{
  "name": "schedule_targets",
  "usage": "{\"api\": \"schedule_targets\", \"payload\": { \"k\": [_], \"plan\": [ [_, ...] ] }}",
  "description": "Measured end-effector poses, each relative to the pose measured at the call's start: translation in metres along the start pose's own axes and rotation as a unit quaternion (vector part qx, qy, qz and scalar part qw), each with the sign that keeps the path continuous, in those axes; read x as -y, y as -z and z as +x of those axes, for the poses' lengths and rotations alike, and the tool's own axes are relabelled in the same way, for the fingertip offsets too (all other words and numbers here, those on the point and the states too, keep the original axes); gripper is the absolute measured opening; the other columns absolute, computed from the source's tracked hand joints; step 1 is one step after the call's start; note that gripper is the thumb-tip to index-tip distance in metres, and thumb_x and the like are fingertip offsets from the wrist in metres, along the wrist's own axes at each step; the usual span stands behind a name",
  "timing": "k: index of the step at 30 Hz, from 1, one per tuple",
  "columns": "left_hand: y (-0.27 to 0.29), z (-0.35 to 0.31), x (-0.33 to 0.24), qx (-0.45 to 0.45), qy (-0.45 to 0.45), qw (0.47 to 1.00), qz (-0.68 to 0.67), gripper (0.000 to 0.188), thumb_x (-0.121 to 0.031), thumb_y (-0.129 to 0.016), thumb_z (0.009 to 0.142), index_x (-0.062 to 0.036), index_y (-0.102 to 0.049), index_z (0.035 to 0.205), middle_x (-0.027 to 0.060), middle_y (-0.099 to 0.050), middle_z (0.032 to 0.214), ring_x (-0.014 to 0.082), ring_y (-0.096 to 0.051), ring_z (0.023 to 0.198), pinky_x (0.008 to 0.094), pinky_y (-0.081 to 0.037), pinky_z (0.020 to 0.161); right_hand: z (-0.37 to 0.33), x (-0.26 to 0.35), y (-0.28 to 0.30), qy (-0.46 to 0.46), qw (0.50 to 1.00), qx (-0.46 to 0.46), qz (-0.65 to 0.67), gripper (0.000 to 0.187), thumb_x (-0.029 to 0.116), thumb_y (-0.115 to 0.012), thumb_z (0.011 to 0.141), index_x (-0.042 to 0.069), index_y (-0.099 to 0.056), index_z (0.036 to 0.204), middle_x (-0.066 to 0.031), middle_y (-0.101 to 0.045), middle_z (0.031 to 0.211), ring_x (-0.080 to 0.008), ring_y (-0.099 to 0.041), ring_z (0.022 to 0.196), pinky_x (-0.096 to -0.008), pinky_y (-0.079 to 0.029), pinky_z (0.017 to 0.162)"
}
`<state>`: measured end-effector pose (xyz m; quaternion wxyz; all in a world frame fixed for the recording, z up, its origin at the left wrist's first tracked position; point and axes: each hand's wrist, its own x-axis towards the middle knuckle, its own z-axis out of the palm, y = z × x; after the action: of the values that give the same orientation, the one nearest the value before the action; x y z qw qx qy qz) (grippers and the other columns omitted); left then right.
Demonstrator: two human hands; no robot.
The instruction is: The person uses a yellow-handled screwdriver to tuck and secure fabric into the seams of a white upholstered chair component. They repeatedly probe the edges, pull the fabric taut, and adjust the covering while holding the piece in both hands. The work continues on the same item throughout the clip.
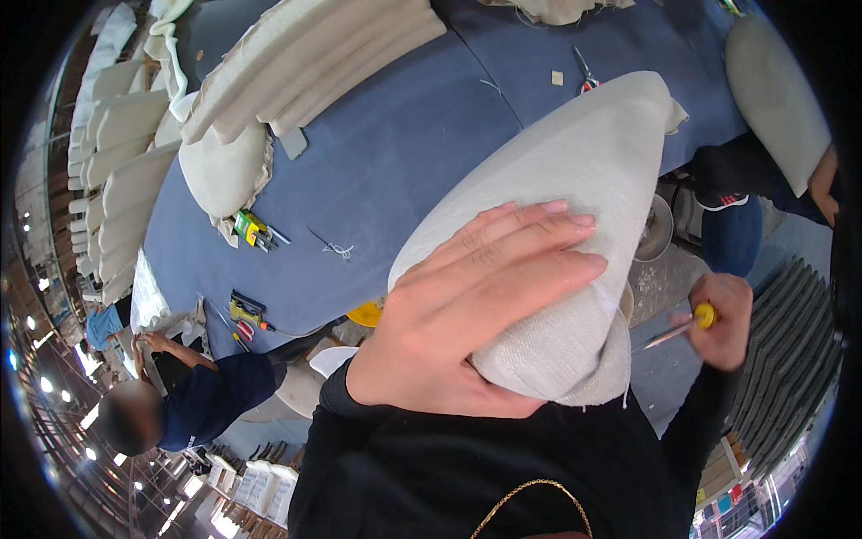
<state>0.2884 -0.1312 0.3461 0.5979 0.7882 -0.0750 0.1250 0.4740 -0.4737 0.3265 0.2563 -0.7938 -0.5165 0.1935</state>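
A padded chair cushion (557, 171) covered in off-white fabric stands tilted in front of me, its lower corner close to my body. My left hand (485, 301) grips it, with the fingers stretched across the fabric and the thumb under the near edge. Right of the cushion, my right hand (723, 314) is closed round the yellow handle of an awl (672, 337). Its thin metal shaft points left, toward folded fabric at the cushion's lower corner. Whether the tip touches the fabric I cannot tell. The cushion's underside is hidden.
A blue-covered table (359, 207) bears stacked cushion pieces (314, 67), red-handled scissors (588, 83), a yellow-green box (251, 229) and a staple gun (247, 310). A co-worker (211, 395) works at left. Another person's arm and a cushion (777, 99) are at far right, above stacked dark panels (781, 368).
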Motion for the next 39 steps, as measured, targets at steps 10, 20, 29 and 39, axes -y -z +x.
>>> {"api": "schedule_targets", "payload": {
  "k": [10,20,29,39],
  "plan": [
    [-0.001,0.030,0.044,0.041,-0.158,0.973,-0.164,0.069,-0.021,-0.102,0.068,-0.0079,-0.066,0.126,0.0289,-0.067,0.139,0.0521,-0.062,0.134,0.0623,-0.045,0.113,0.044,0.049,-0.087,-0.083,0.661,-0.121,0.736,0.053,0.049,-0.066,0.101,0.001,-0.058,0.079,-0.0058,-0.054,0.062,-0.0122,-0.047,0.044,-0.0266,-0.039,0.045],
    [-0.007,0.033,0.045,0.075,-0.186,0.973,-0.117,0.065,-0.031,-0.101,0.074,-0.0125,-0.069,0.128,0.0330,-0.067,0.138,0.0580,-0.062,0.130,0.0685,-0.046,0.106,0.044,0.044,-0.100,-0.163,0.558,-0.072,0.811,0.045,0.015,-0.083,0.083,0.003,-0.057,0.118,-0.0151,-0.069,0.094,-0.0200,-0.065,0.065,-0.0320,-0.054,0.061],
    [0.000,0.039,0.035,0.117,-0.095,0.981,-0.119,0.076,-0.033,-0.098,0.068,-0.0044,-0.070,0.133,0.0354,-0.062,0.143,0.0599,-0.054,0.138,0.0655,-0.035,0.119,0.061,0.050,-0.103,-0.157,0.563,-0.001,0.811,0.109,0.020,-0.084,0.070,0.001,-0.033,0.165,-0.0155,-0.054,0.158,-0.0292,-0.050,0.149,-0.0442,-0.035,0.125],
    [-0.008,0.082,0.053,0.180,-0.225,0.937,-0.199,0.053,-0.017,-0.092,0.075,-0.0066,-0.076,0.124,0.0327,-0.064,0.142,0.0529,-0.056,0.138,0.0638,-0.034,0.120,0.098,0.029,-0.150,0.102,0.381,0.000,0.919,0.102,0.033,-0.077,0.063,0.005,-0.045,0.156,-0.0164,-0.061,0.145,-0.0315,-0.057,0.140,-0.0447,-0.042,0.119]
  ]
}}
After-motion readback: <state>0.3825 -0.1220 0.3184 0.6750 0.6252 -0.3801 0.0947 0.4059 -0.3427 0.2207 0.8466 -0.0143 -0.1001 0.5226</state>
